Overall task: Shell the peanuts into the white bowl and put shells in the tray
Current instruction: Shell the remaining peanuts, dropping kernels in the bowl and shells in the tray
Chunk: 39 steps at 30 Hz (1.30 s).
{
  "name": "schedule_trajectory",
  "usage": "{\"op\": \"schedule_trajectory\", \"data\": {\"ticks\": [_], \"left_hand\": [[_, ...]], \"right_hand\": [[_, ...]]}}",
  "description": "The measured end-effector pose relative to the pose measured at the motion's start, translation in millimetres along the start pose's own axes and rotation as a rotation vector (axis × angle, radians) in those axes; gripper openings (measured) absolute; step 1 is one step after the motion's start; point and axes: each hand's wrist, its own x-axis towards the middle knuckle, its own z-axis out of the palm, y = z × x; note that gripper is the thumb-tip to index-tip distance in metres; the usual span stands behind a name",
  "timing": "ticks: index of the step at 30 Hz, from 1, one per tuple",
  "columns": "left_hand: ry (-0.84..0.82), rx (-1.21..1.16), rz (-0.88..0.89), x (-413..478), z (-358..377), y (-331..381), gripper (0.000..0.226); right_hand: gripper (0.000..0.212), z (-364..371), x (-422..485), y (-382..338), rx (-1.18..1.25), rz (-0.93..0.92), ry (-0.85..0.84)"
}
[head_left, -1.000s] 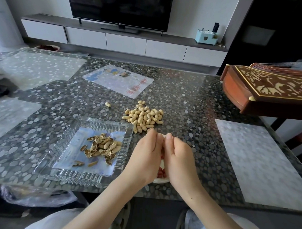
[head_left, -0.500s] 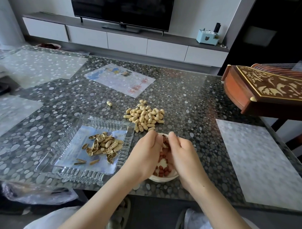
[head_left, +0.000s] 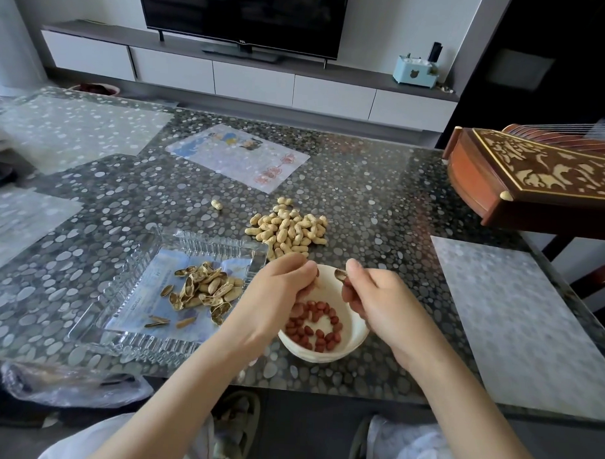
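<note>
A white bowl (head_left: 354,337) near the table's front edge holds several red-skinned kernels (head_left: 316,327). Over its far rim my right hand (head_left: 377,300) pinches an empty half shell (head_left: 340,274). My left hand (head_left: 282,290) hovers over the bowl's left side with curled fingers; what they hold is hidden. A clear glass tray (head_left: 120,312) to the left holds several broken shells (head_left: 206,287). A pile of unshelled peanuts (head_left: 289,229) lies just beyond the bowl.
One stray peanut (head_left: 217,204) lies left of the pile. A carved wooden instrument (head_left: 536,179) juts over the table's right side. Frosted mats (head_left: 517,316) and a printed sheet (head_left: 238,155) lie on the pebble-patterned glass table. A plastic bag (head_left: 66,386) sits below the front edge.
My two hands, pressed together over the bowl a second ago, have pulled apart. The shell has split, and the right hand now holds a half shell.
</note>
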Motion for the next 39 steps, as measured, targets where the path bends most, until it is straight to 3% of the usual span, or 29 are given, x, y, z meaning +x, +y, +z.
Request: {"op": "schedule_trajectory", "data": {"ticks": [2,4,9,13,15,18,23,27,32,35,39], "left_hand": [[0.088,0.295,0.103,2,-4,-1,0.036],[0.157,0.499,0.171,4,-8,-2,0.033],[0.212,0.575,0.183,11,-22,-6,0.031],[0.318,0.479,0.102,16,-49,-6,0.032],[0.416,0.553,0.047,18,-68,-7,0.03],[0.506,0.687,-0.064,20,-96,-12,0.029],[0.475,0.89,-0.162,23,-113,-18,0.03],[0.442,0.982,-0.206,26,-117,-21,0.045],[0.468,0.932,-0.167,28,-119,-19,0.053],[0.509,0.894,-0.096,28,-117,-17,0.05],[0.536,0.86,-0.021,28,-111,-14,0.047]], "right_hand": [[0.053,-1,-1,4,-0.314,-0.169,0.083],[0.041,-1,-2,6,-0.424,-0.248,0.116],[0.049,0,7,14,-0.324,-0.327,0.194],[0.019,7,8,5,-0.104,-0.3,0.164],[0.013,17,6,-3,-0.048,-0.342,0.126],[0.007,40,8,-20,-0.083,-0.431,0.027],[0.016,79,21,-41,-0.216,-0.48,-0.137],[0.024,84,34,-50,-0.385,-0.461,-0.178],[0.018,52,87,-44,-0.562,-0.232,0.116],[0.021,39,119,-31,-0.688,-0.108,0.024],[0.021,36,136,-23,-0.795,-0.115,-0.146]]}}
